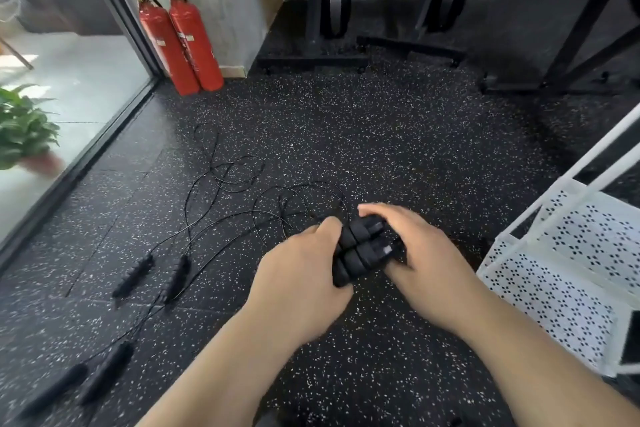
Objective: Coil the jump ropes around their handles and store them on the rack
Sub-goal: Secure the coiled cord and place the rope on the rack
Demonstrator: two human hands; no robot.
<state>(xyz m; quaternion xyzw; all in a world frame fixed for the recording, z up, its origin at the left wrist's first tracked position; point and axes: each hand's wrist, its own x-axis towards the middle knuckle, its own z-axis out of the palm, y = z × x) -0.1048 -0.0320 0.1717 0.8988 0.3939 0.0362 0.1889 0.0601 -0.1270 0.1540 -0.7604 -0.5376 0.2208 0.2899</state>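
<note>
Two black jump-rope handles (360,250) lie side by side between my hands above the speckled floor. My left hand (304,263) grips their near ends, and my right hand (419,246) curls round their far ends. Their thin black rope (277,211) trails off to the left in loose loops over the floor. A second pair of black handles (156,274) lies on the floor to the left. A third pair (86,378) rests near the bottom left. The white perforated rack (561,274) stands at the right, close to my right hand.
Two red fire extinguishers (180,42) lean in the far left corner beside a glass wall (69,87). A potted plant (24,132) shows behind the glass. Black gym equipment frames (346,10) stand along the back wall.
</note>
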